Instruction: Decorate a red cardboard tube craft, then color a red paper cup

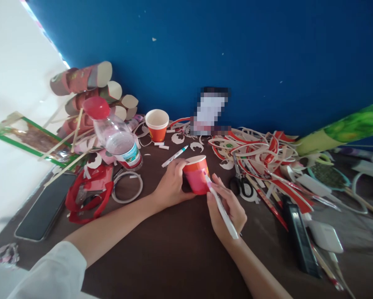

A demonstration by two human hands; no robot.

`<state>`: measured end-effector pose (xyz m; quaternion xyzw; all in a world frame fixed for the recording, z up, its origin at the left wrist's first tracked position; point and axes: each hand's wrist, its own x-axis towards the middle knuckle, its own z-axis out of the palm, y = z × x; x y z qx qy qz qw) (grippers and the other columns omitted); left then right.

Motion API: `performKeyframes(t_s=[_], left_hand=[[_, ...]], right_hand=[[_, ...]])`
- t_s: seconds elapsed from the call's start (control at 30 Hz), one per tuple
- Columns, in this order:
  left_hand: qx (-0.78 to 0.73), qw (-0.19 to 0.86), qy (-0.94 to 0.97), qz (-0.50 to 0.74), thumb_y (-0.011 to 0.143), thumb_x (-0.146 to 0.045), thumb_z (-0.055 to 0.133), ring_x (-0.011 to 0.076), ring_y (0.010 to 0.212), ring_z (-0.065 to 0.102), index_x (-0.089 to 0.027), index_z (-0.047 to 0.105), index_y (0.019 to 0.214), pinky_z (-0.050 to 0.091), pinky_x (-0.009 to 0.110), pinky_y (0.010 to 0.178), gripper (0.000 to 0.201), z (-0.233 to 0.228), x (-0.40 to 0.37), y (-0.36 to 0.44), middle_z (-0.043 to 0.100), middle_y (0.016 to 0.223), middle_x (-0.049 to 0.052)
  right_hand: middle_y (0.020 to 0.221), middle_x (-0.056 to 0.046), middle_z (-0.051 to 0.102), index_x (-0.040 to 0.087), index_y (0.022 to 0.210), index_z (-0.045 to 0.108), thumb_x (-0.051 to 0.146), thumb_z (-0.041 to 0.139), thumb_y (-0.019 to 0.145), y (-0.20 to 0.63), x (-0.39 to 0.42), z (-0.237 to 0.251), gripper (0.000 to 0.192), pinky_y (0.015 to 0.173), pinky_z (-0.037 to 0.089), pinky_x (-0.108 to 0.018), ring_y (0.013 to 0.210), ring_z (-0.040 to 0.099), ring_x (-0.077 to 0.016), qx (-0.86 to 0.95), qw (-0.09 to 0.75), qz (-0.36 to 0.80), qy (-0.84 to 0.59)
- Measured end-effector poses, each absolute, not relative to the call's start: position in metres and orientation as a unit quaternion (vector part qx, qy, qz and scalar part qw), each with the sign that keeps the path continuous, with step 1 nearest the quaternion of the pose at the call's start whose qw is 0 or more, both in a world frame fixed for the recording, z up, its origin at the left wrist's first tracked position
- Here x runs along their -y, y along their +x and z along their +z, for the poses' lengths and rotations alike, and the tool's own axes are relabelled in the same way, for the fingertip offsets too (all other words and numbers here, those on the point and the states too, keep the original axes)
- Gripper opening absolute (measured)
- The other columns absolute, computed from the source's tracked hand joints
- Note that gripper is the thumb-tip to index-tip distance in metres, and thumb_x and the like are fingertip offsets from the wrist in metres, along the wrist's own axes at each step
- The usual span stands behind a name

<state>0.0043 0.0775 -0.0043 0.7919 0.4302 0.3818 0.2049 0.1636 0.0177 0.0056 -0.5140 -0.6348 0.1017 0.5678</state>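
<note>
A paper cup (pixel 195 176), orange at the rim and pink over most of its side, tilts slightly in my left hand (pixel 173 182). The fingers and thumb of that hand wrap its left side. My right hand (pixel 226 209) grips a white marker pen (pixel 223 209), whose tip touches the cup's pink side. Behind the cup lies another marker (pixel 175 156) with a teal end. Two small white caps (pixel 162 145) rest near it. Farther back stands a stack of orange paper cups (pixel 157 124).
On the left are a red-capped plastic bottle (pixel 119 141), a phone (pixel 45 207), red tape or ribbon (pixel 88 197) and a white ring (pixel 127 187). Paper strips (pixel 251 147), black-handled scissors (pixel 241 182) and a black box cutter (pixel 301 238) crowd the right. A blue wall (pixel 251 54) stands behind.
</note>
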Motion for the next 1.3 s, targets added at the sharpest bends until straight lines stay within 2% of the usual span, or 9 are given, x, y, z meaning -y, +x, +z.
performKeyframes(t_s=[0.27,0.6,0.87,1.07,1.3], left_hand=[[-0.42,0.197,0.797,0.387,0.056,-0.031,0.087,0.0368,0.121,0.05,-0.02,0.025,0.131,0.042,0.061,0.1,0.098,-0.0055,-0.0775,0.0048,0.047,0.125,0.017],[-0.412,0.191,0.807,0.376,0.06,-0.032,0.085,0.036,0.12,0.049,-0.02,0.024,0.132,0.041,0.06,0.102,0.096,-0.0055,-0.0777,0.0032,0.047,0.125,0.017],[-0.413,0.182,0.805,0.386,0.057,-0.03,0.087,0.0363,0.121,0.049,-0.02,0.024,0.132,0.041,0.06,0.102,0.098,-0.004,-0.077,0.0041,0.045,0.125,0.017],[-0.412,0.181,0.803,0.39,0.058,-0.031,0.086,0.0357,0.12,0.05,-0.02,0.023,0.132,0.042,0.06,0.1,0.098,-0.0047,-0.0769,0.0044,0.045,0.125,0.017],[-0.412,0.175,0.805,0.389,0.057,-0.03,0.086,0.036,0.12,0.049,-0.02,0.022,0.133,0.043,0.061,0.1,0.1,-0.0057,-0.0767,0.0044,0.045,0.126,0.018]], right_hand=[[0.122,-0.009,0.069,0.023,0.108,0.069,0.016,0.066,0.081,0.1669,-0.0171,0.0001,0.028,0.092,0.058,-0.043,0.108,0.068,-0.027,0.615,0.568,0.136,-0.53],[0.12,-0.008,0.07,0.024,0.108,0.068,0.008,0.067,0.079,0.1644,-0.0172,0.0045,0.033,0.091,0.058,-0.038,0.111,0.067,-0.026,0.654,0.561,0.14,-0.487],[0.113,-0.006,0.073,0.025,0.107,0.068,0.006,0.065,0.08,0.1629,-0.0165,0.0071,0.033,0.091,0.058,-0.037,0.111,0.067,-0.0247,0.652,0.567,0.145,-0.482],[0.122,-0.008,0.069,0.025,0.112,0.067,0.009,0.065,0.08,0.1653,-0.0171,0.0011,0.035,0.091,0.057,-0.039,0.109,0.068,-0.0246,0.638,0.565,0.153,-0.501],[0.117,-0.008,0.071,0.024,0.108,0.068,0.017,0.064,0.083,0.1643,-0.0177,0.0012,0.026,0.089,0.059,-0.038,0.106,0.07,-0.0247,0.612,0.571,0.172,-0.52]])
